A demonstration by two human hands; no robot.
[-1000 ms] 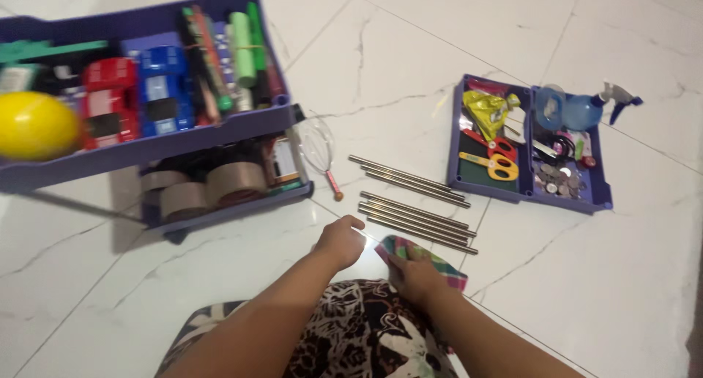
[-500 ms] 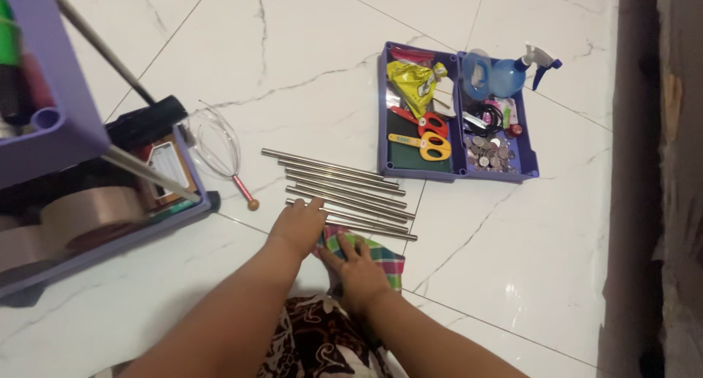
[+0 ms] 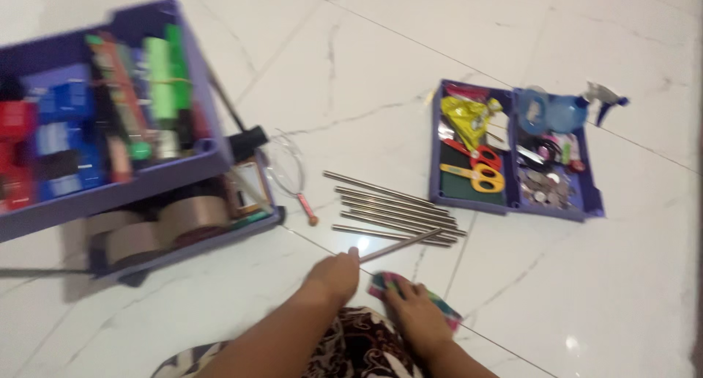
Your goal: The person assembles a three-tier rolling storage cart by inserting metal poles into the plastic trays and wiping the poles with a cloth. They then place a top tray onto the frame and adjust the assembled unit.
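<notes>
Yellow crinkled packet point(image 3: 469, 116) in purple tray point(image 3: 512, 204); red, blue boxes point(image 3: 44, 147) in cart.

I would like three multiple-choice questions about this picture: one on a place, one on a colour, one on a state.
1. Where do the scissors lie?
A. in the flat purple tray
B. on the bare floor
C. in the person's lap

2. What colour is the spray bottle?
A. red
B. blue
C. black

3. What is the left hand doing?
A. resting flat and empty
B. holding a metal rod by one end
C. gripping a tape roll

Answers:
1. A: they sit in the tray's left compartment.
2. B: its body is clear blue.
3. B: the fingers pinch the rod's near end, while the right hand lies on a colourful cloth.
</notes>
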